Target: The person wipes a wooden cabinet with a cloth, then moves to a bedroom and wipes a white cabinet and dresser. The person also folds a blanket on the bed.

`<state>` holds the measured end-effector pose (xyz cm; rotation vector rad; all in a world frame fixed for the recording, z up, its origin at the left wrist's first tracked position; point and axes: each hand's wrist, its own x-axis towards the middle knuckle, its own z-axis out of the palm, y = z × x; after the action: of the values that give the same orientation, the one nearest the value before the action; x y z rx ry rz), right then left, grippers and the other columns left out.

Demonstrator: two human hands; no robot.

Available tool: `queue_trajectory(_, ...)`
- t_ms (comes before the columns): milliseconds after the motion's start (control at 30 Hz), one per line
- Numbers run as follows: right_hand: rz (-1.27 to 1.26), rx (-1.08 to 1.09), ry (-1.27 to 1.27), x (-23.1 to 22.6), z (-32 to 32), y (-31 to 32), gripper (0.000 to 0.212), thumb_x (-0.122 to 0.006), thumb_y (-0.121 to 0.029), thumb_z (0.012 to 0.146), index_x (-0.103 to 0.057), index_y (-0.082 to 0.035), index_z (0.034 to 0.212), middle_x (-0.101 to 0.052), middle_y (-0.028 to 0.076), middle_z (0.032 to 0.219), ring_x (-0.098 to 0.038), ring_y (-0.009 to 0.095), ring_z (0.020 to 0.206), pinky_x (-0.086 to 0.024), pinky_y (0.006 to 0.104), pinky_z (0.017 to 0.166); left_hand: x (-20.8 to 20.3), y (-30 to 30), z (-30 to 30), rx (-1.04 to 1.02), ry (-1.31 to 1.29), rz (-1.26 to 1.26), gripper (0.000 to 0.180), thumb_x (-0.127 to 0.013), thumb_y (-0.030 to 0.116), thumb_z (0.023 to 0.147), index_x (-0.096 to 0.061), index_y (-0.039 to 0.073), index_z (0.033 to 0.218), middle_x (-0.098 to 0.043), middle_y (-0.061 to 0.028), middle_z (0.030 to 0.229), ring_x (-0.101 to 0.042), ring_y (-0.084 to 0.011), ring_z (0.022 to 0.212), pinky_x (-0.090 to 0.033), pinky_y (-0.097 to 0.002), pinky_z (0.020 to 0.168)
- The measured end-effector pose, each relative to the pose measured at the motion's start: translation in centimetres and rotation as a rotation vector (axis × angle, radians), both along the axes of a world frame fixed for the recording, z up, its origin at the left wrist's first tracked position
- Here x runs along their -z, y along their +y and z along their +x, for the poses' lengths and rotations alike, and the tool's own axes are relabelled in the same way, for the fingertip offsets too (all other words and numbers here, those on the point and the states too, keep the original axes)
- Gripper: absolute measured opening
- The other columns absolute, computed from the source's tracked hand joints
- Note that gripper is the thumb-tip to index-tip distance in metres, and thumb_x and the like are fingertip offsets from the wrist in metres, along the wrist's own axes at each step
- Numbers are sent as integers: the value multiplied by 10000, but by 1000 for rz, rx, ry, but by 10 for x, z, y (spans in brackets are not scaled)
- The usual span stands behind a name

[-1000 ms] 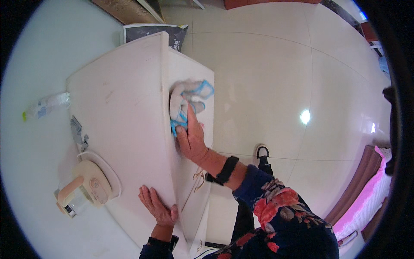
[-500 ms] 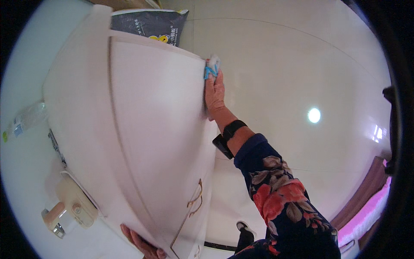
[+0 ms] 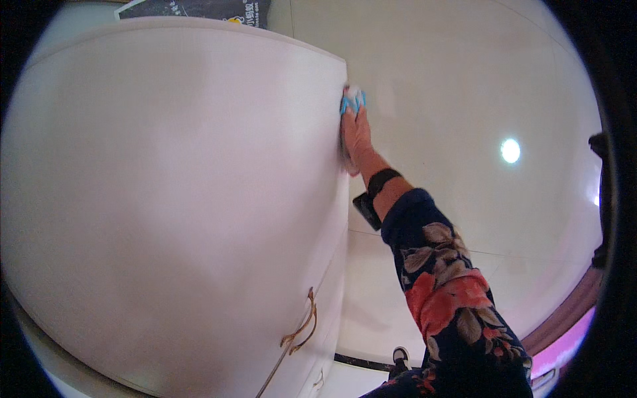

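My right hand [image 3: 358, 136] reaches forward with a bunched white-and-blue cloth [image 3: 354, 98] under its fingers. It presses the cloth against the right-hand side of a large pale cabinet [image 3: 179, 179], near the far corner. The palm side is hidden by the back of the hand. Around the wrist runs a black strap [image 3: 383, 179] with a small dark device [image 3: 367, 211] on it. Closer to me, a pair of curved bronze-coloured handles [image 3: 304, 324] meets along a seam in the cabinet. My left hand is out of the picture.
Beyond the cabinet's far edge lies a dark grey printed bag [image 3: 199, 9]. Pale glossy floor tiles [image 3: 451, 99] stretch to the right, reflecting a bright light. A shoe [image 3: 401, 355] shows low down, and a pink-and-brown piece of furnishing [image 3: 564, 338] sits at the lower right.
The view has shifted, so the cabinet panel now fills the left. My left hand, the cream appliance and the clear bottle have left the picture. My right hand still holds the cloth.
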<state>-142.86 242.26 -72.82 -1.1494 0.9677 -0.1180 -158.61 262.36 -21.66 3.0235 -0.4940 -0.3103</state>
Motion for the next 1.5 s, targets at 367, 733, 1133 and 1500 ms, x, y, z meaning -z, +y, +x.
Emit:
queue_trajectory(367,346,-77,211,-40,-187,139,600,-385,-376,875,-257,63,1263,-339,243,1274,-364,334,1156,-287,327,951,1,5,2,8,-17,-85,825,-320,598,796,-153,-13,1326,-93,-243,1374,-111,-377,1272,-112,-500,1011)
queue_trajectory(733,412,-320,-87,-293,-171,75,593,-446,-155,837,-147,-36,1334,-414,184,1184,-468,265,942,-393,310,822,-10,-9,6,38,-25,-99,787,-302,535,815,-143,-50,1316,-99,-270,1363,-112,-383,1272,-108,-466,1021)
queue_trajectory(1133,11,-156,-224,-298,-122,65,530,-334,-137,885,-94,61,1314,-269,264,1301,-308,348,1189,-234,360,997,-7,-9,8,56,-42,-107,787,-314,527,807,-143,-49,1316,-97,-269,1363,-124,-386,1267,-124,-484,1011)
queue_trajectory(1500,180,-356,48,-290,-147,71,508,-390,-157,868,-195,70,1279,-407,231,1161,-391,327,1063,-285,380,928,-9,-7,7,40,-2,-85,815,-299,568,804,-143,-51,1312,-94,-283,1357,-114,-402,1265,-115,-492,1009)
